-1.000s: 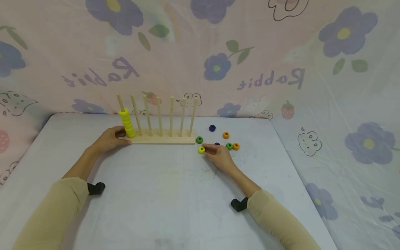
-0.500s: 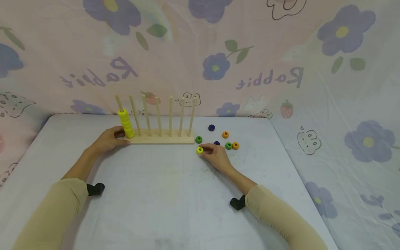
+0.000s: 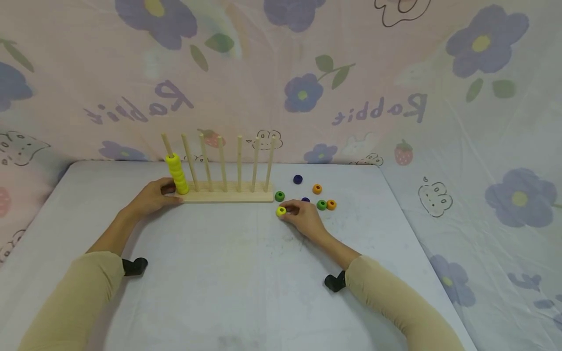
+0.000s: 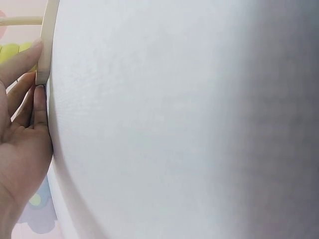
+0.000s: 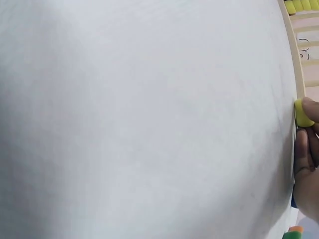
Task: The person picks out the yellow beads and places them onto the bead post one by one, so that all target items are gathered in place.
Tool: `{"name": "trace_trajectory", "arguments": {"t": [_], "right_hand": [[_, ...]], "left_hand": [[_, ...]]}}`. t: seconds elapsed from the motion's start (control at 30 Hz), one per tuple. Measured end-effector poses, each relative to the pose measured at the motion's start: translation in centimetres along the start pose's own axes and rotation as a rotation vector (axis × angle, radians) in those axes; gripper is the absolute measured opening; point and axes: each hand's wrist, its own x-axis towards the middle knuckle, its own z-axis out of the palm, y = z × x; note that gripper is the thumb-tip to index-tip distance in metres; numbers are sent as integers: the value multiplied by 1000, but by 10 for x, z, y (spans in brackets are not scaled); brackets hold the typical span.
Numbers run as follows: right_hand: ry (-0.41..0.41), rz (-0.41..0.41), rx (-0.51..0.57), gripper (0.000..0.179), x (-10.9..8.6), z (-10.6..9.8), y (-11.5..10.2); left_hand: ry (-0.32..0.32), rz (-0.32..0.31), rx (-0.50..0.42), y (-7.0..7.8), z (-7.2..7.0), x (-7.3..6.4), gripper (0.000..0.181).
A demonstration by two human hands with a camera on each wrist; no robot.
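A wooden peg rack [image 3: 228,197] stands on the table, with a stack of yellow beads [image 3: 177,174] on its leftmost peg and bare pegs to the right. My left hand [image 3: 151,197] holds the rack's left end, thumb along the front of the base; the left wrist view shows the fingertips at the base's end [image 4: 45,62]. Beyond the rack's right end, my right hand [image 3: 305,220] pinches a loose yellow bead [image 3: 281,211] between thumb and fingers, low at the tabletop. In the right wrist view this yellow bead [image 5: 303,113] shows at the fingertips.
Near the right hand lie a green bead [image 3: 279,196], a dark blue bead [image 3: 298,179], an orange bead [image 3: 317,188], another green bead [image 3: 322,204] and another orange bead [image 3: 331,204]. A second blue bead [image 3: 305,200] is partly hidden behind the hand. A printed cloth [image 3: 246,87] hangs behind the table.
The right hand's fingers have come further around the yellow bead, which has shifted very slightly left. The left hand and the rack have stayed where they were.
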Motion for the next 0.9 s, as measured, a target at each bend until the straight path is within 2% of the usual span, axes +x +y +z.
{"name": "trace_trajectory", "arguments": {"t": [0.27,0.47,0.67,0.9], "right_hand": [[-31,1,18,26,1,-2,-6],[-56,6,87,26,6,-4,-11],[-58,-62,140,28,10,-9,-19],[-47,-120,138,32,15,-13,-31]], "left_hand": [[2,-4,-1,2,1,-2,87],[-3,8,-5,3,1,-2,87],[4,9,-6,2,2,-2,87],[8,13,-10,2,1,-2,86]]}}
